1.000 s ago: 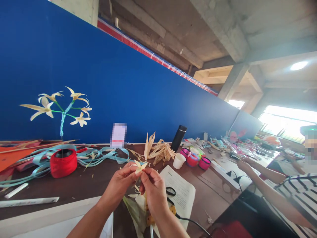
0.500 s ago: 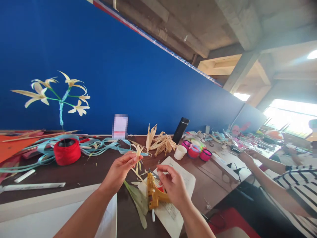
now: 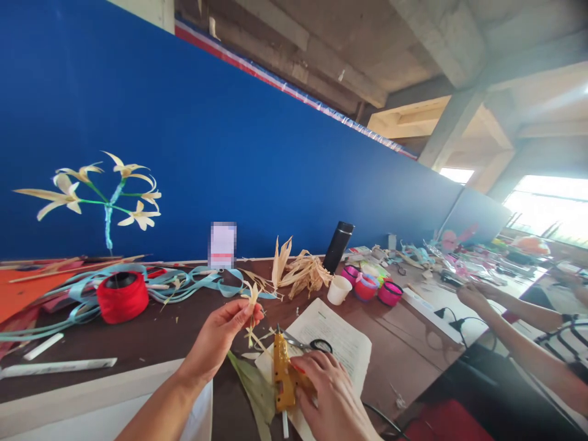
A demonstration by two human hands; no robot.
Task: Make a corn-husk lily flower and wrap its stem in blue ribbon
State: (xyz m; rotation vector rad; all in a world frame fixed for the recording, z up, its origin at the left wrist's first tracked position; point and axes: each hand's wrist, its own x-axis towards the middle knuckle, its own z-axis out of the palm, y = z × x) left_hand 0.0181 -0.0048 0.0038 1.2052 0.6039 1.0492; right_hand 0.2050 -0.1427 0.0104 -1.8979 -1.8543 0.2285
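Pinched upright between the thumb and fingers of my left hand (image 3: 234,327) is a small cream husk flower (image 3: 252,295). My right hand (image 3: 324,389) is closed over the handle of a yellow hot glue gun (image 3: 282,373), which lies with its nozzle pointing away from me and a white glue stick out of its back end. Scissors (image 3: 320,346) with black handles lie just beyond my right fingers, on a printed sheet of paper (image 3: 351,337). To the left of the glue gun is a dull green husk leaf (image 3: 252,383).
A finished husk flower spray (image 3: 108,214) stands at the left against the blue partition (image 3: 206,141). Behind my hands are a red spool (image 3: 122,300), dried husks (image 3: 303,272), a white cup (image 3: 339,290) and a black flask (image 3: 339,248). A co-worker's arms (image 3: 519,343) reach in at right.
My right hand has come down from above the glue gun onto its handle, uncovering the scissors. My left hand still holds the flower, and the view has shifted slightly.
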